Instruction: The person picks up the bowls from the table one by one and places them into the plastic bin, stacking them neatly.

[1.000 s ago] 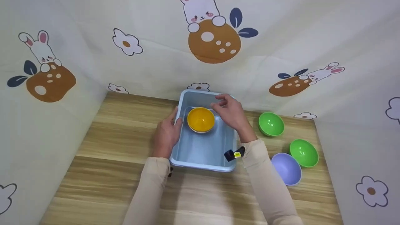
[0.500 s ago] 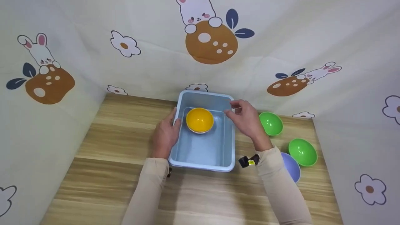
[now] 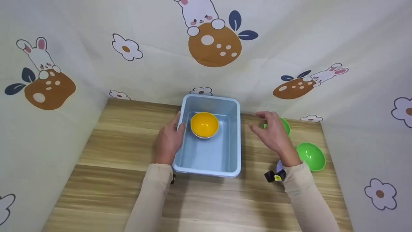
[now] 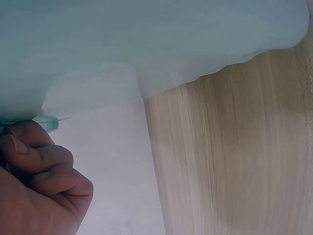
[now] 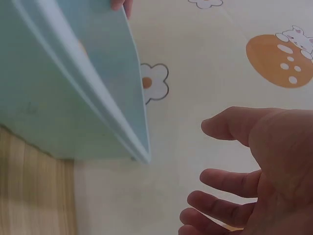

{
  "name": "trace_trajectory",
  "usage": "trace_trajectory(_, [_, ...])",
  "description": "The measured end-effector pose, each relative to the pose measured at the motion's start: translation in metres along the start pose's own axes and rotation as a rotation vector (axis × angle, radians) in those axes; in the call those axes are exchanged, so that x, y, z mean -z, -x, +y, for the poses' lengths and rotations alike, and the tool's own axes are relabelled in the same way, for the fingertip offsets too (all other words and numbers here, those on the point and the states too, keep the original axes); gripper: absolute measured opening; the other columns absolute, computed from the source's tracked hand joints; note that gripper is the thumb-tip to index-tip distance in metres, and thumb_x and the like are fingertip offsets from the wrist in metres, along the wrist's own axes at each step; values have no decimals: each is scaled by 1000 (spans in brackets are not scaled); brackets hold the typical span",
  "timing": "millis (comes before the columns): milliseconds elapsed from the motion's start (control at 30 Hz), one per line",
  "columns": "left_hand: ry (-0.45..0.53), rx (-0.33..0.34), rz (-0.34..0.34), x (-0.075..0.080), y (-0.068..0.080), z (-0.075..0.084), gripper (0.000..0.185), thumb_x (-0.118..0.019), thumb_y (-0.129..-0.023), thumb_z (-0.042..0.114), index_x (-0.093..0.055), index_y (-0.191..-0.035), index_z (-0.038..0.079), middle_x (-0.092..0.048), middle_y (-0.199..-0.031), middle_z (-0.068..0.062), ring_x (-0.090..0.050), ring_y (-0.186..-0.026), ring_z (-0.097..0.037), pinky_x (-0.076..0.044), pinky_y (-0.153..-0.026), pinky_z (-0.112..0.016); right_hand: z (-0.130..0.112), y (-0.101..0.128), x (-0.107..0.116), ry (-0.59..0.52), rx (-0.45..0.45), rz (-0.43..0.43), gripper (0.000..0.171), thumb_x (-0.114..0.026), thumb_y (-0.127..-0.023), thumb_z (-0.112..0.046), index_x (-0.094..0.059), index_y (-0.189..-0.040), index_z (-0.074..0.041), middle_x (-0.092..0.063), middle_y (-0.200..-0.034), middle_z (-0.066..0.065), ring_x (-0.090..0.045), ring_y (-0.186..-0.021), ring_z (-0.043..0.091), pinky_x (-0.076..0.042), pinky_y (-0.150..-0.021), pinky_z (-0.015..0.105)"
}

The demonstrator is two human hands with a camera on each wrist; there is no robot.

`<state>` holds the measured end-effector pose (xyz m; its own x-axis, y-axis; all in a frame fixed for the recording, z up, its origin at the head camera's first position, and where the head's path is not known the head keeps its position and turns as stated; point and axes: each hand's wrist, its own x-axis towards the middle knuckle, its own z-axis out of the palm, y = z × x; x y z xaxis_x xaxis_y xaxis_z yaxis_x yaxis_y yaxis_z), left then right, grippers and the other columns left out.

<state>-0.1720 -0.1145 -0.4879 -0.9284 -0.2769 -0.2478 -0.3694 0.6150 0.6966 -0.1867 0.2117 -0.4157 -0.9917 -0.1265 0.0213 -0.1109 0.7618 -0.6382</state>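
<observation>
One blue tub (image 3: 209,162) mid-tabletop (image 3: 112,180); left grip (image 3: 169,140) pinches its 9 o'clock rim. One yellow bowl (image 3: 204,124) inside, toward 12. Right grip (image 3: 273,135) spread, hovering at 3 o'clock over one of two green bowls (image 3: 311,156). One purple bowl (image 3: 279,166) mostly hidden.

Head view: high, looks forward and down over whole bench (image 3: 112,151), bin (image 3: 210,164), both hands. Left wrist view: very close, low beside bin wall (image 4: 146,44), facing along bench. Right wrist view: close, looks past palm at bin's outer wall (image 5: 63,98) and curtain (image 5: 220,58). All three share bin.
</observation>
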Motion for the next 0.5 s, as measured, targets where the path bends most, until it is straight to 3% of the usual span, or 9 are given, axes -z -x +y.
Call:
trace_trajectory(100, [-2,2,0,0,1,0,55,-49,-104,51,-30,-156,50,-60,-149,-1,-58,-67,-23,-49,-55,-31,13,6,4,7,-4,1,54,-68,-94,-26,-57,-136,5,-55,-135,25,-56,-118,39,-48,-104,52])
trace_trajectory(367, [1,5,-15,-1,3,1,56,-48,-104,53,-27,-155,53,-61,-147,-1,-58,-66,-24,-49,-55,-32,45,28,8,2,-63,42,52,-69,-94,-24,-58,-136,5,-58,-135,26,-61,-114,43,-50,-98,52])
trace_trajectory(500, [-14,10,-12,1,2,1,56,-48,-104,53,-26,-155,53,-69,-131,-1,-56,-66,-24,-49,-55,-31,57,37,9,-3,-86,54,51,-69,-94,-22,-58,-135,6,-57,-133,29,-60,-114,45,-49,-97,53])
